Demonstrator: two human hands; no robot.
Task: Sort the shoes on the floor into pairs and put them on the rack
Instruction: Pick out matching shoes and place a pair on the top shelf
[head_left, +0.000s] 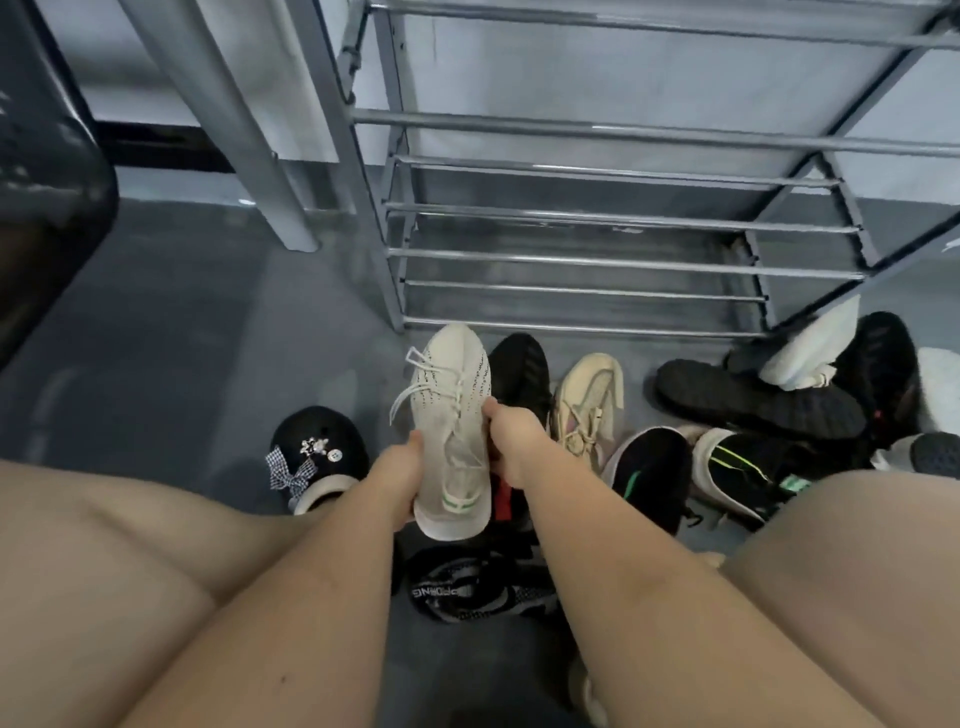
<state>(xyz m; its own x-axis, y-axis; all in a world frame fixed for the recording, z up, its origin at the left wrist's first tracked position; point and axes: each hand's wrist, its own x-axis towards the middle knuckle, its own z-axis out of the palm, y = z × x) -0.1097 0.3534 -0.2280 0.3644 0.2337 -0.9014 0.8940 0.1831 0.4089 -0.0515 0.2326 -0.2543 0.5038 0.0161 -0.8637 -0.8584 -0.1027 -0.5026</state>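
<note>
I have both hands on one shoe. My left hand grips the white knit sneaker along its left side near the collar, and my right hand pinches its right side by the laces — so the hands sit close together, clamped on the same sneaker, which is held up above the floor with its toe pointing toward the rack.

Just right of the held sneaker, a black shoe lies on the floor, and beside that a cream sneaker. Nearer my right knee sit a black shoe with a green stripe and a black-and-white shoe with neon green marks. Further right, a heap holds a black shoe turned sole-up with other dark and white shoes I cannot sort out.

Under my forearms lies a black-and-grey shoe with lettering. To the left, by my knee, a black clog with a gingham bow.

The rack stands just beyond the shoes — its metal bars bare.
</note>
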